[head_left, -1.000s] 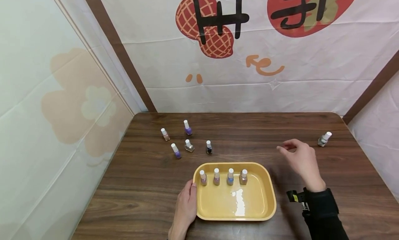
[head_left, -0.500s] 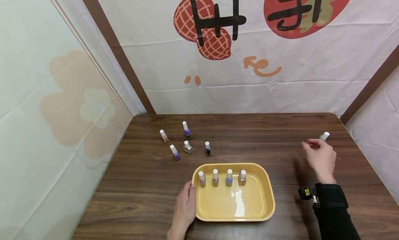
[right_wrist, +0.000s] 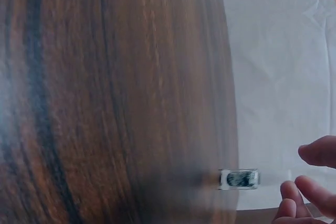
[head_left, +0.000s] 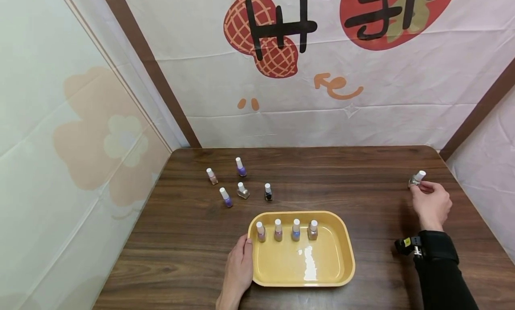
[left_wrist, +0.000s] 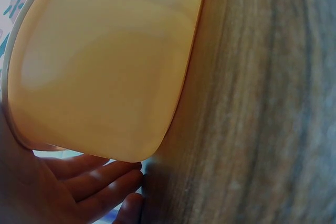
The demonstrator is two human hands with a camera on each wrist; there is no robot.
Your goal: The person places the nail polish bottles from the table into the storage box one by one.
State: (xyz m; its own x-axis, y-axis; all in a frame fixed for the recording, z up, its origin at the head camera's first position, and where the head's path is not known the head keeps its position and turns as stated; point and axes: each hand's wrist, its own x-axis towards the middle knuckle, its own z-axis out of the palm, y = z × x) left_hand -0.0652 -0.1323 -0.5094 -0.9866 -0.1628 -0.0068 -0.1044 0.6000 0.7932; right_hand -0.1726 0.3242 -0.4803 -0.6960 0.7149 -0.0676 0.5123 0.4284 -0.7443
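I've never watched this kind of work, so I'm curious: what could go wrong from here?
The right hand is at the lone bottle; its fingers might knock it over, perhaps sending it toward the right edge of the table. Also, the left hand touches the yellow tray; a jolt there could topple the four bottles standing inside.

Yellow tray (head_left: 281, 267); upright white-capped bottle (head_left: 417, 178)

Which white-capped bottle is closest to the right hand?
The lone bottle near the right edge of the table; the other nine are farther left, four in the yellow tray.
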